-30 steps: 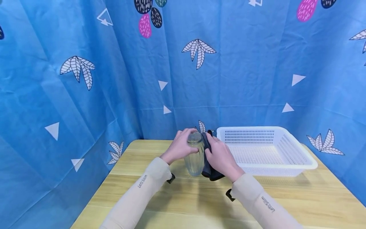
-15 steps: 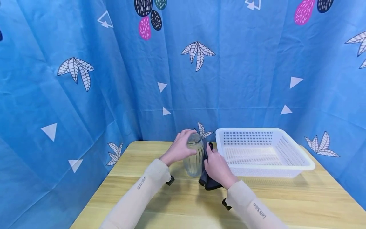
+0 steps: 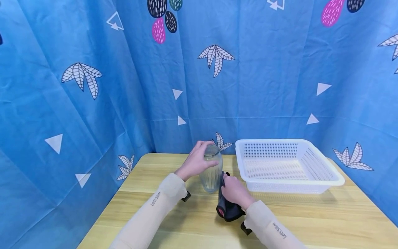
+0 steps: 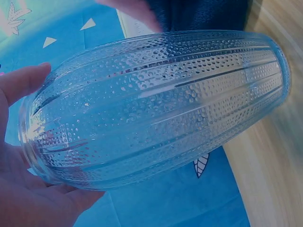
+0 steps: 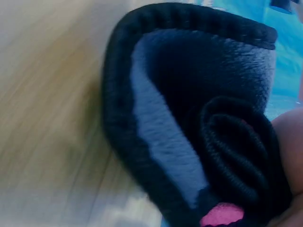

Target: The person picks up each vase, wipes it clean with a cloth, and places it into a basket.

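A clear ribbed glass vase (image 3: 211,178) stands upright on the table, its dimpled surface filling much of the left wrist view. My left hand (image 3: 196,162) holds it around the neck, thumb on the near side and fingers behind. At its lower right, my right hand (image 3: 234,190) grips a folded dark cloth (image 3: 231,211) that hangs toward the front of the table. In the right wrist view the cloth (image 5: 165,135) shows a black bound edge, a fuzzy grey inner face and a small pink patch. Most of my right fingers are hidden there.
A white perforated plastic basket (image 3: 289,181) stands just right of the vase and cloth. All of this is on a pale wooden table (image 3: 192,228). A blue patterned curtain (image 3: 267,86) hangs behind the table and along its left side.
My right hand has drawn the cloth down along the vase's right side and toward the front, from near the rim to its lower part. My left hand keeps its hold on the neck.
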A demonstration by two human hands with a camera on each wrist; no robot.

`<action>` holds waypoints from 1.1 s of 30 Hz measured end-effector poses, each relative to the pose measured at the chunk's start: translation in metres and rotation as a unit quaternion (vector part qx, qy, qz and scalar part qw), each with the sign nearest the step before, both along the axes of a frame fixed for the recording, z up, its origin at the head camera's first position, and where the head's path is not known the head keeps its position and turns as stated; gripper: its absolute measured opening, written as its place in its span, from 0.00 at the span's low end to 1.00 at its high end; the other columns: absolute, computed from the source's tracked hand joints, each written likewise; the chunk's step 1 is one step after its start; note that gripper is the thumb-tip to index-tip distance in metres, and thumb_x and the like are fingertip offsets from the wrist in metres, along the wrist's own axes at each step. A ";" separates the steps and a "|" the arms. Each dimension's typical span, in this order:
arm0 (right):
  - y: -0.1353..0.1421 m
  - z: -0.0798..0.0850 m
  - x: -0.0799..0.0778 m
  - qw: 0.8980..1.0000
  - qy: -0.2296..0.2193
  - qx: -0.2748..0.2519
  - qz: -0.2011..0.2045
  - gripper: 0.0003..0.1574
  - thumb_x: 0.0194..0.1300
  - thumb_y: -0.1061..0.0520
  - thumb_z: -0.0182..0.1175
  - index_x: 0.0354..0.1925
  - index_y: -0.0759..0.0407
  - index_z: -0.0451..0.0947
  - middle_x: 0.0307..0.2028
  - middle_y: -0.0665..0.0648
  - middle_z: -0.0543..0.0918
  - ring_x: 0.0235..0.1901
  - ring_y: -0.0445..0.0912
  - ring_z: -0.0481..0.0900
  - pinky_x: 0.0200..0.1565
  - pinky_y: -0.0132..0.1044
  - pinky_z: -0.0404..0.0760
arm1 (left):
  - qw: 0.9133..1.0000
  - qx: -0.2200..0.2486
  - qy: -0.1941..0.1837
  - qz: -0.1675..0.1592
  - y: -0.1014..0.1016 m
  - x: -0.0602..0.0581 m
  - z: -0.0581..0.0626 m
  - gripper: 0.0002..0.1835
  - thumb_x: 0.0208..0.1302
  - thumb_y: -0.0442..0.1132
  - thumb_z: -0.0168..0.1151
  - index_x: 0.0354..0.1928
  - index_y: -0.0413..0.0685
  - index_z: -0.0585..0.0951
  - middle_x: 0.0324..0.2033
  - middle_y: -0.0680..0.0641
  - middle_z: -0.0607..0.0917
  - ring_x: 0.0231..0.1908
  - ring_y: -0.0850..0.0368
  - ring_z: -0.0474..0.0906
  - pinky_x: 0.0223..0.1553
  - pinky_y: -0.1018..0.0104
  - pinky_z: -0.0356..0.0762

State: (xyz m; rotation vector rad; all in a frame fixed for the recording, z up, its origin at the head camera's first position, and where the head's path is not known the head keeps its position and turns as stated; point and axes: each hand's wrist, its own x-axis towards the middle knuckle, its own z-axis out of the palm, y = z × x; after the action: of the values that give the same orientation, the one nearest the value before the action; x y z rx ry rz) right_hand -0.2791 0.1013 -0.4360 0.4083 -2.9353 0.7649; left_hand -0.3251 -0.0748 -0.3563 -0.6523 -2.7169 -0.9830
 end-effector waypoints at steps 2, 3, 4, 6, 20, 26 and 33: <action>0.001 0.006 0.001 0.999 -0.021 -0.025 -0.006 0.33 0.68 0.61 0.58 0.68 0.74 0.68 0.56 0.74 0.80 0.49 0.62 0.84 0.45 0.51 0.82 | 1.000 0.004 0.000 0.001 -0.001 -0.001 0.000 0.42 0.57 0.56 0.73 0.72 0.62 0.67 0.67 0.53 0.68 0.67 0.52 0.67 0.66 0.49 0.68; 0.001 0.010 0.002 0.999 -0.029 -0.035 -0.008 0.33 0.69 0.61 0.57 0.69 0.74 0.66 0.58 0.75 0.79 0.50 0.61 0.84 0.43 0.50 0.81 | 1.000 0.003 0.002 0.002 -0.001 -0.002 0.000 0.42 0.56 0.56 0.74 0.72 0.61 0.67 0.67 0.53 0.69 0.66 0.52 0.66 0.65 0.49 0.68; 0.001 0.013 0.003 0.998 -0.033 -0.043 -0.010 0.33 0.70 0.61 0.57 0.69 0.73 0.66 0.60 0.75 0.78 0.49 0.61 0.84 0.40 0.48 0.81 | 1.000 0.001 0.003 0.004 -0.002 -0.003 0.000 0.42 0.56 0.57 0.74 0.72 0.62 0.67 0.67 0.54 0.70 0.66 0.52 0.66 0.65 0.49 0.69; 0.002 0.021 0.006 0.998 -0.031 -0.058 -0.013 0.34 0.70 0.61 0.55 0.70 0.72 0.64 0.58 0.75 0.79 0.42 0.59 0.85 0.34 0.44 0.78 | 1.000 -0.004 0.009 0.006 -0.002 -0.004 0.000 0.43 0.55 0.57 0.75 0.72 0.61 0.68 0.67 0.55 0.71 0.65 0.53 0.65 0.64 0.50 0.69; 0.008 0.073 0.007 0.991 0.119 -0.051 -0.009 0.36 0.70 0.62 0.54 0.74 0.66 0.62 0.62 0.70 0.78 0.48 0.59 0.83 0.43 0.49 0.80 | 1.000 0.023 -0.014 -0.014 -0.005 -0.005 0.005 0.44 0.54 0.49 0.77 0.72 0.62 0.67 0.64 0.47 0.69 0.65 0.46 0.68 0.62 0.45 0.70; 0.006 0.069 0.003 0.985 0.167 -0.047 -0.007 0.37 0.68 0.63 0.56 0.73 0.66 0.63 0.63 0.73 0.75 0.56 0.65 0.79 0.54 0.56 0.80 | 0.998 0.037 -0.030 -0.041 -0.007 -0.006 0.005 0.44 0.55 0.43 0.75 0.73 0.62 0.66 0.66 0.48 0.69 0.66 0.45 0.68 0.64 0.44 0.69; 0.000 0.044 -0.002 0.992 0.124 -0.020 -0.015 0.42 0.70 0.62 0.57 0.75 0.75 0.52 0.64 0.80 0.70 0.59 0.66 0.77 0.55 0.56 0.79 | 0.998 0.040 -0.024 -0.048 -0.008 -0.008 0.001 0.43 0.54 0.40 0.72 0.72 0.64 0.66 0.67 0.51 0.68 0.64 0.52 0.67 0.62 0.48 0.71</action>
State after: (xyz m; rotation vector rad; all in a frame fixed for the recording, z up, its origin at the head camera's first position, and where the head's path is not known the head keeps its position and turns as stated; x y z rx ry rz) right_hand -0.2812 0.1008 -0.3920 0.4217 -2.6845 0.7121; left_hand -0.3334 -0.0823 -0.3553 -0.7607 -2.6936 -1.1374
